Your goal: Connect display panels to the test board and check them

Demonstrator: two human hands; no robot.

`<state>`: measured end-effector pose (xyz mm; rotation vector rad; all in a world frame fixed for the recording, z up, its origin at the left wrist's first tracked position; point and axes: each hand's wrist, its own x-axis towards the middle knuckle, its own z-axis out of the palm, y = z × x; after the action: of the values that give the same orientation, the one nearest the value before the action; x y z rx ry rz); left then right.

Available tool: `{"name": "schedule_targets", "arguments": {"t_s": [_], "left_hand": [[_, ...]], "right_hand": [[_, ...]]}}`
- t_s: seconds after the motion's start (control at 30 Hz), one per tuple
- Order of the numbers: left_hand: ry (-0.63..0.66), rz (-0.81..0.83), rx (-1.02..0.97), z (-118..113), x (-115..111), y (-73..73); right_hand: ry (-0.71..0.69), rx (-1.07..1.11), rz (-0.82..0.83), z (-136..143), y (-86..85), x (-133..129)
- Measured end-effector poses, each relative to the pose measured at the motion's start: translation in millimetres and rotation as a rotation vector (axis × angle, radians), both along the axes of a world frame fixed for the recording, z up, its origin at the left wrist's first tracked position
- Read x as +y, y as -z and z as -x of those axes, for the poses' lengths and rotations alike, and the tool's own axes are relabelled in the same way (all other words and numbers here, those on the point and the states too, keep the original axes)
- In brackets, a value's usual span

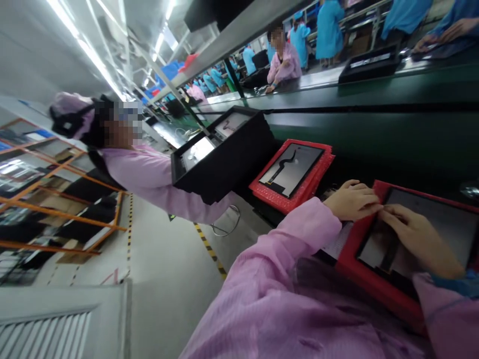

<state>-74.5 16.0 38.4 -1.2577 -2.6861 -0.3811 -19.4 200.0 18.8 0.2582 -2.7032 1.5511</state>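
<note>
Pink smock sleeves fill the bottom of the view, and both of the person's hands rest at about four o'clock on a flat grey display panel [445, 224] lying in a red padded tray [359, 239]. The left hand [352, 200] lies flat at the tray's near corner, fingers [368, 197] extended and grasping nothing. The right hand [419, 237] is spread palm-down on the panel face, its fingers [392, 214] pressing lightly and closed on nothing; a dark strip under it may be a flex cable, though I cannot tell for certain.

Likely trouble: pressing on the bare panel could smear or crack it, and a slide of the right hand could crease that strip if it is a cable. The tray sits close to the edge of the dark green surface [392, 129], so a push toward the body could tip it off.

At about twelve o'clock, just beside it, a second red padded tray [322, 169] holds another grey panel with a curved black cable [286, 162]; a bump could shift it. Further, at ten o'clock, a co-worker in a pink smock [149, 177] reaches beside a black boxlike fixture [220, 169].
</note>
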Motion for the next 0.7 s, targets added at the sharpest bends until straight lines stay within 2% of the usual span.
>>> {"name": "schedule_targets", "arguments": {"t_s": [0.1, 0.23, 0.7], "left_hand": [[0.077, 0.031, -0.074, 6, 4, 10.7], [0.07, -0.011, -0.113, 6, 1, 18.1], [0.07, -0.224, -0.014, 3, -2, 35.6]], "right_hand": [[-0.016, 0.022, -0.031, 1, -0.8, 0], [-0.025, 0.094, -0.086, 2, 2.4, -3], [-0.072, 0.11, -0.043, 0, 11.9, -6]]}}
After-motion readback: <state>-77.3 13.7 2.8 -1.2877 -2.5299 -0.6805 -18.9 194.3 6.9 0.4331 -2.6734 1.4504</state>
